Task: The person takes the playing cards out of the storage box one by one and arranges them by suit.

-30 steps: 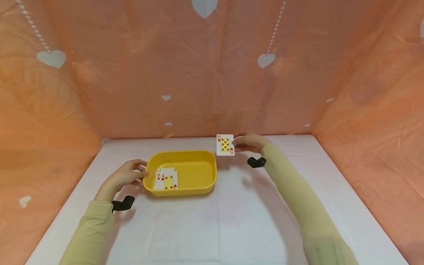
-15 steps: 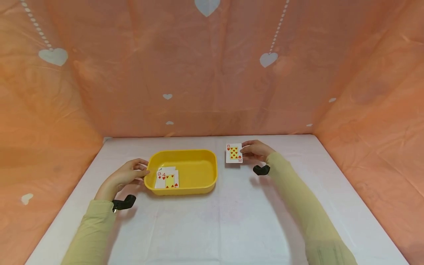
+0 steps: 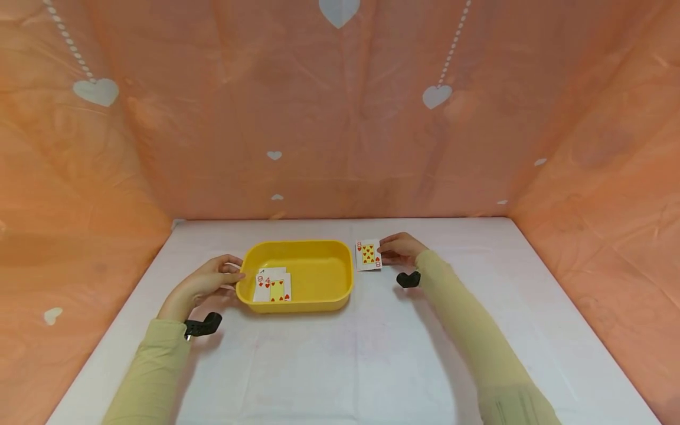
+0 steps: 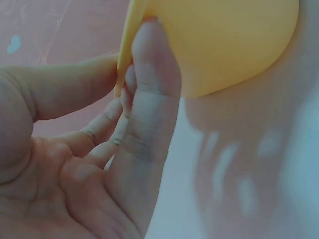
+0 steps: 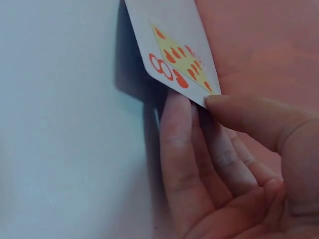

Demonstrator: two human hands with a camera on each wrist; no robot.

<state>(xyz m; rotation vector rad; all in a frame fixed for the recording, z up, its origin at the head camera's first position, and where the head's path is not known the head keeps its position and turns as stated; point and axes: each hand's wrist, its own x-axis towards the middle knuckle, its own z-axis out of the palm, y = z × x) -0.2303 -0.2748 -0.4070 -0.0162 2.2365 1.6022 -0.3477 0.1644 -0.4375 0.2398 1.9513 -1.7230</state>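
A: That eight of hearts (image 3: 369, 255) looks thin, light and bendy. Where do you grab it?

B: By the edge. The right hand (image 3: 399, 248) pinches it just right of the yellow tub (image 3: 319, 298), low over the tabletop (image 3: 340, 354); the left hand (image 3: 207, 283) pinches the tub's rim.

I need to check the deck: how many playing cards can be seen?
4. One eight of hearts playing card is pinched by the right hand. Three overlapping cards lie in the yellow plastic tub; more may be hidden beneath.
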